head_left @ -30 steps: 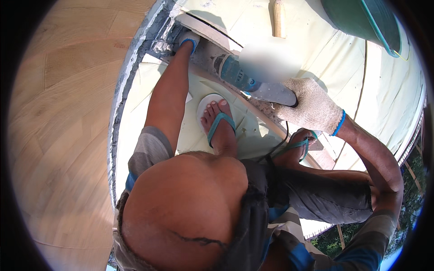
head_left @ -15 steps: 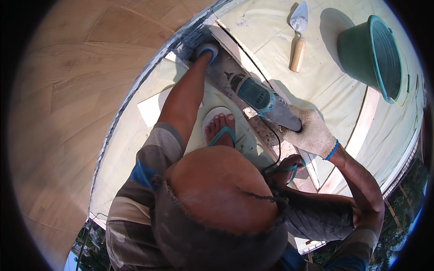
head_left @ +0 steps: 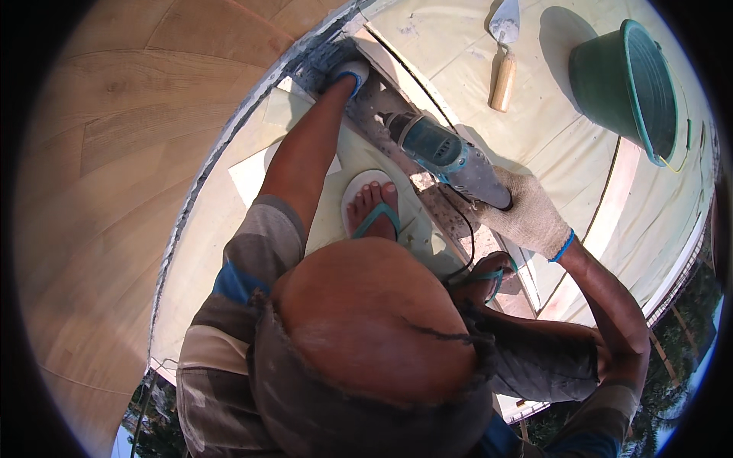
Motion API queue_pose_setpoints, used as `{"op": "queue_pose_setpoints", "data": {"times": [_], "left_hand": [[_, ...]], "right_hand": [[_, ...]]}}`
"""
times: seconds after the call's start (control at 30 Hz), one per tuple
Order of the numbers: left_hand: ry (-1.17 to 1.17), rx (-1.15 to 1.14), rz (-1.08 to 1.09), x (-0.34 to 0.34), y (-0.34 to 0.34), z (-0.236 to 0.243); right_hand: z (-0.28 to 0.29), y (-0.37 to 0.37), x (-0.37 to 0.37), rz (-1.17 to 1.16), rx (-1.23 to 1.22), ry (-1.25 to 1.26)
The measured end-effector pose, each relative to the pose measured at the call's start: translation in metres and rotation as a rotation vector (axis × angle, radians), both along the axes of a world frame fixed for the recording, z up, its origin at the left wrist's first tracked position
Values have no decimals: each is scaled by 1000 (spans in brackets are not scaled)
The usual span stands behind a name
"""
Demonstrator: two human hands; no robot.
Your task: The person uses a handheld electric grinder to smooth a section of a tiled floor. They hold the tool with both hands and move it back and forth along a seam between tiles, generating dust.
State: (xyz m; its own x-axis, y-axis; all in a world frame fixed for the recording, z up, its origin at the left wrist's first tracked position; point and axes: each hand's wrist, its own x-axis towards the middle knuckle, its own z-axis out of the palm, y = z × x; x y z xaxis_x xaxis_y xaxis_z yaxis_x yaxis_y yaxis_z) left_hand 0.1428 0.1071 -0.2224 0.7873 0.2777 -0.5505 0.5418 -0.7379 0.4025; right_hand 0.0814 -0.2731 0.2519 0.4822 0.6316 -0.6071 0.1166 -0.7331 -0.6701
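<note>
A blue and grey power drill [head_left: 441, 150] lies across my front, its nose toward the far left. My right hand [head_left: 529, 212], in a pale knitted glove with a blue cuff, is wrapped round the drill's rear grip. A dark cord hangs from the tool toward my foot. At the far end of the narrow channel [head_left: 385, 114] between the boards, my gloved left hand [head_left: 351, 75] reaches down beside the rough grey wall edge. Its fingers are hidden, so I cannot see what they touch. The drill's nose points toward this hand but stays apart from it.
A trowel [head_left: 504, 57] with a wooden handle lies on the pale sheeting, left of a green bucket [head_left: 626, 91]. Brown wood-patterned tiles [head_left: 153, 153] cover the left side. A white flat piece [head_left: 248, 177] lies near my left arm. My sandalled feet [head_left: 374, 202] stand by the channel.
The drill has turned a little, and its nose has moved slightly left and up. My left hand stays in the far corner. The whole view has shifted slightly.
</note>
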Motion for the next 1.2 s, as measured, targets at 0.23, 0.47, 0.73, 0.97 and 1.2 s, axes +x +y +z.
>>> {"op": "queue_pose_setpoints", "data": {"times": [0.23, 0.47, 0.73, 0.97, 1.2], "left_hand": [[12, -480, 508, -52, 27, 100], [-135, -1219, 1067, -149, -96, 317], [19, -2052, 1161, -206, -138, 387], [-280, -2476, 933, -235, -148, 340], [-467, -2406, 1023, -234, -153, 338]], "right_hand": [[-5, 12, -4, 47, 124, 33], [4, 3, -6, 145, 53, -79], [26, 48, -5, 363, 46, -257], [35, 59, -7, 590, 89, -440], [13, 71, -2, 716, 95, -601]]}}
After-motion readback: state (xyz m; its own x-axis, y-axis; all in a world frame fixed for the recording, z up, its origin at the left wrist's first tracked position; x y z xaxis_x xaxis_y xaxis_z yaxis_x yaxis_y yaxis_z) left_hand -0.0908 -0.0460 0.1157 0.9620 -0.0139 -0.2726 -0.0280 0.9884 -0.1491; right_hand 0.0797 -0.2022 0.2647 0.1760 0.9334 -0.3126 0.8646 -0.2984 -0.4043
